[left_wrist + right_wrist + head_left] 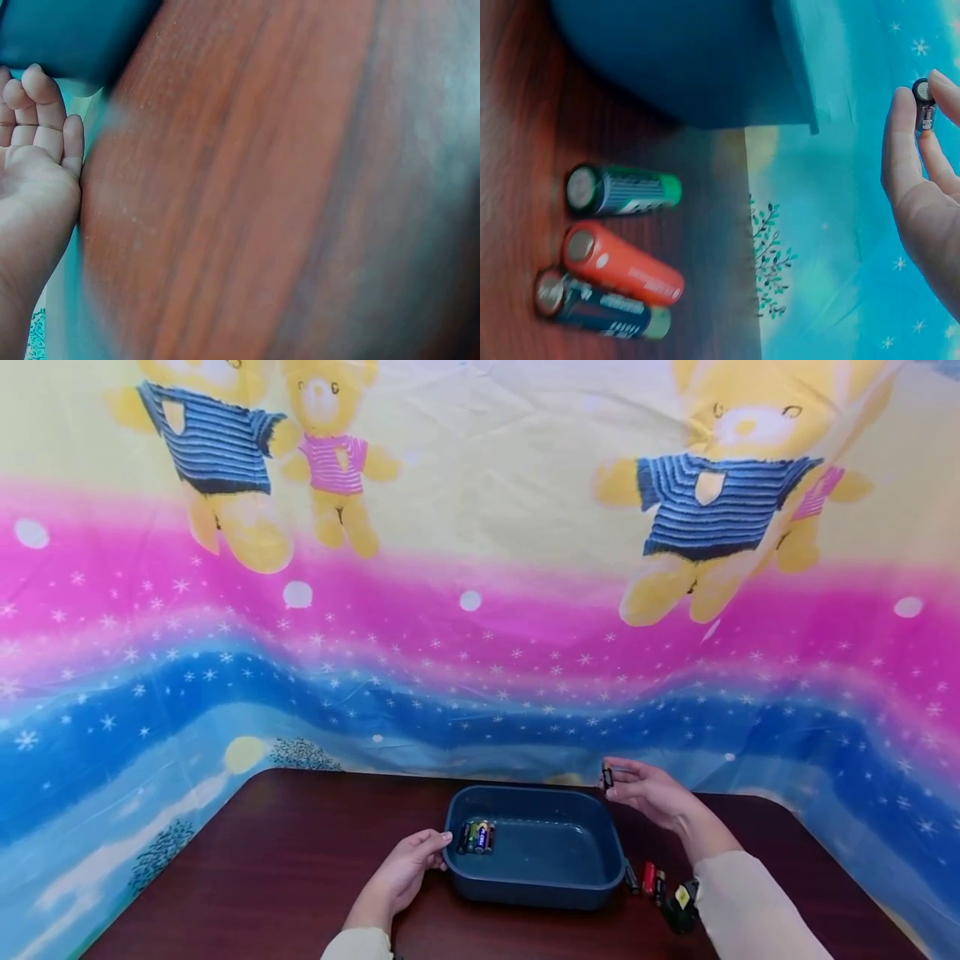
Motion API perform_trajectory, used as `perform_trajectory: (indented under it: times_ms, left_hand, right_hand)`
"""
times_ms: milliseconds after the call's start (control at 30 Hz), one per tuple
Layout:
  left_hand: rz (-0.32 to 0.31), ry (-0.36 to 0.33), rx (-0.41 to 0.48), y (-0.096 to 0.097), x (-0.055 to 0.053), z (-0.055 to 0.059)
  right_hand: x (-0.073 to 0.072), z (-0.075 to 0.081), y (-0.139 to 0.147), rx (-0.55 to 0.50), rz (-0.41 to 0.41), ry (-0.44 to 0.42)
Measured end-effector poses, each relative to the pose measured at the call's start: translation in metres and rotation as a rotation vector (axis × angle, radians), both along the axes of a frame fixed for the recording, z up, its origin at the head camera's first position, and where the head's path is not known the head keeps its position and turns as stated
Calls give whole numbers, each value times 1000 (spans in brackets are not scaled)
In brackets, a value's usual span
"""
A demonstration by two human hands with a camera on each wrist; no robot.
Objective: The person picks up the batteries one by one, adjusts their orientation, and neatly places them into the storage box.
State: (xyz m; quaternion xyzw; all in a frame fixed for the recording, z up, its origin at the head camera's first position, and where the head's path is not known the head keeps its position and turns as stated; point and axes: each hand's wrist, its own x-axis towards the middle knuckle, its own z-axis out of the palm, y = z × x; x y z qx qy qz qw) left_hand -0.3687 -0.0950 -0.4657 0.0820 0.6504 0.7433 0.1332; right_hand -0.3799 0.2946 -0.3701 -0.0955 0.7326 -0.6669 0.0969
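Note:
A dark blue plastic basin stands on the table, with several batteries side by side at the left of its floor. My left hand grips the basin's left edge, thumb at the rim; in the left wrist view, the fingers bend up against its outer wall and the thumb is out of sight. Above the far right corner of the basin, my right hand pinches a small black battery between thumb and fingers. That battery is raised clear of the table.
Right of the basin lie a green-ended battery, a red battery and a black battery. A black object with a yellow label sits by the right sleeve. Behind the brown table hangs a printed cloth.

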Motion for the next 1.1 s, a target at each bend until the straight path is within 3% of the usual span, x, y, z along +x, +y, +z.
perform_trajectory:
  times_ms: [500,733,1100]
  left_hand:
    - [4,10,14,-1,1,-1]
    - [5,3,11,-2,2,-1]
    - [-5,5,12,-1,-2,-2]
  right_hand:
    - [-26,11,-25,-3,42,2]
    - [-41,15,-36,-71,53,3]
    - [-58,3,-51,-101,74,85]
